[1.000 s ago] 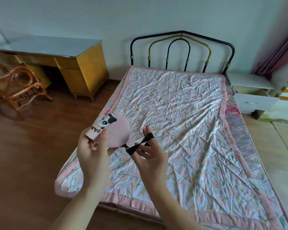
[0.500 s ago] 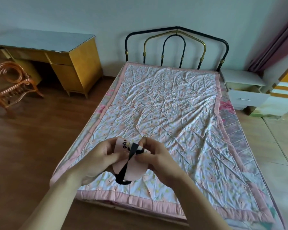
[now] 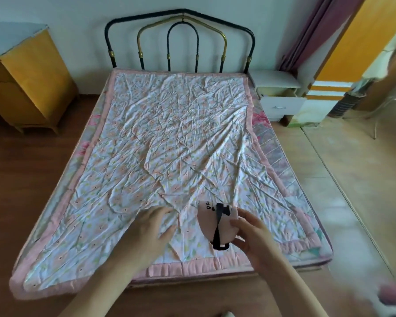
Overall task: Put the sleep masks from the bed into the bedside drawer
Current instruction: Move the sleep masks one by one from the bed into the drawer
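A pink sleep mask [image 3: 209,221], folded with its black strap wrapped around it, is held above the foot of the bed [image 3: 181,133]. My right hand [image 3: 253,234] grips it from the right side. My left hand [image 3: 150,228] hovers to the left of it, fingers spread, holding nothing. The white bedside cabinet [image 3: 278,88] stands at the far right of the headboard, its drawer [image 3: 281,106] pulled out. No other sleep mask shows on the quilt.
A yellow wooden desk [image 3: 25,88] stands at the far left against the wall. A black and brass metal headboard [image 3: 181,40] closes the far end. Tiled floor runs along the bed's right side, with a yellow door and curtain beyond the cabinet.
My left hand has let go of the folded mask and moved left. The right hand keeps the mask and has shifted right. The view has turned toward the right.
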